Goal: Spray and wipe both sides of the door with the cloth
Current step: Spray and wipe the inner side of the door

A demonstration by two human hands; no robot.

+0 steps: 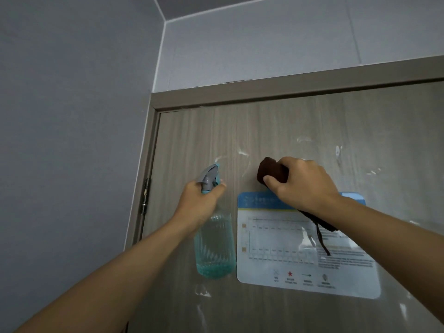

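A grey-brown wood-grain door (276,131) fills the right of the view, closed in its frame, with wet smears on its upper part. My left hand (199,200) grips the neck of a clear blue spray bottle (215,246) with a grey nozzle, held upright close to the door. My right hand (302,186) grips a bunched dark brown cloth (271,173) and presses it against the door just above a notice sheet. A loose end of the cloth hangs below my wrist.
A laminated notice (307,265) with a blue header is stuck to the door below my right hand. A small clear hook (338,152) sits on the door to the upper right. A metal hinge (144,195) is on the frame's left side. Grey walls (72,116) surround the door.
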